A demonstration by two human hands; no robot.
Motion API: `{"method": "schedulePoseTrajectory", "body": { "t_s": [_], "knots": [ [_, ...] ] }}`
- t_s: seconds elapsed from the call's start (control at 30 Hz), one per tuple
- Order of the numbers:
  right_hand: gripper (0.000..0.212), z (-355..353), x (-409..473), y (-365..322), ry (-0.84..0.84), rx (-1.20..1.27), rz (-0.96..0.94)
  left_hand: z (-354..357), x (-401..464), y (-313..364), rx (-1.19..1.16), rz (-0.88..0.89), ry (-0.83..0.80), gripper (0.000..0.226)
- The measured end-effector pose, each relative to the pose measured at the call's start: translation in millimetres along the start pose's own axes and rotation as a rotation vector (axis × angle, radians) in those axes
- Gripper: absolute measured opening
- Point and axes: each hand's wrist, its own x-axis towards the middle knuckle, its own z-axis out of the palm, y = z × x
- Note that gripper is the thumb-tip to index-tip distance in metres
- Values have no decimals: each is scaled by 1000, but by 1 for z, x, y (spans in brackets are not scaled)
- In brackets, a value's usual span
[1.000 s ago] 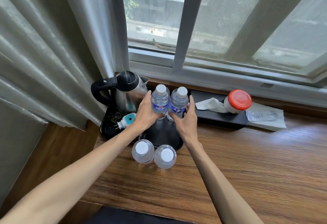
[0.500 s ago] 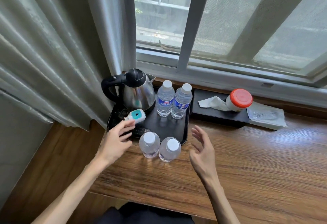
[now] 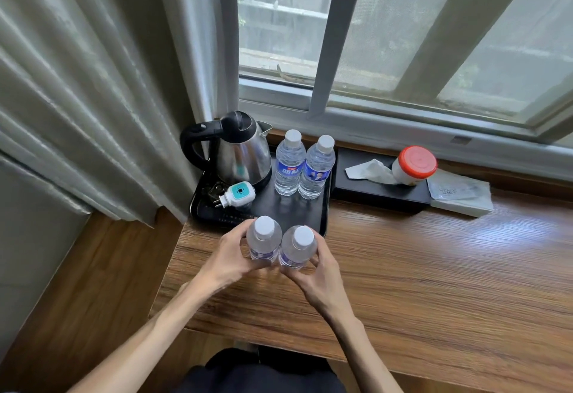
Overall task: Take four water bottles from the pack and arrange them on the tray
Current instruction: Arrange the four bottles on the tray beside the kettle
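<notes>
From the head camera we look down on our two bare hands at the near edge of the black tray (image 3: 324, 206), each closed around one water bottle. Our left hand (image 3: 228, 257) wraps the left near bottle (image 3: 263, 242) from its outer side, thumb and fingers curled round the body below the white cap. Our right hand (image 3: 321, 274) does the same to the right near bottle (image 3: 297, 247), fingers folded round its lower body. The two held bottles stand upright and touch each other between our hands. Whether their bases rest on the wooden table (image 3: 434, 268), on the tray's front rim, or are lifted clear, we cannot tell, since our hands cover them.

Straight beyond the grip, at the far side of the tray, two more bottles stand upright and side by side: the far left bottle (image 3: 289, 169) and the far right bottle (image 3: 317, 172), both with blue labels and white caps, touching or nearly so. Beyond and to the left of our left hand, a steel kettle (image 3: 242, 152) with a black handle sits on the tray's far left corner, and a white and teal plug adapter (image 3: 237, 195) lies just in front of it. Beyond and to the right of our right hand, off the tray, a black tissue box (image 3: 378, 195) carries a white jar with a red lid (image 3: 414, 164).
</notes>
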Motion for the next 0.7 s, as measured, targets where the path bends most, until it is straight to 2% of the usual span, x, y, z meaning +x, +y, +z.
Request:
{"method": "schedulePoseTrajectory", "body": {
  "t_s": [0.13,0.37,0.7],
  "knots": [
    [68,4,0,-6,116,-4,-29,2,-2,3,-9,19,68,77],
    [60,0,-6,-12,154,8,-50,2,-5,13,-28,45,105,68],
    [65,-25,21,-45,235,56,-138,-4,21,57,-75,132,165,72]
  ]
}}
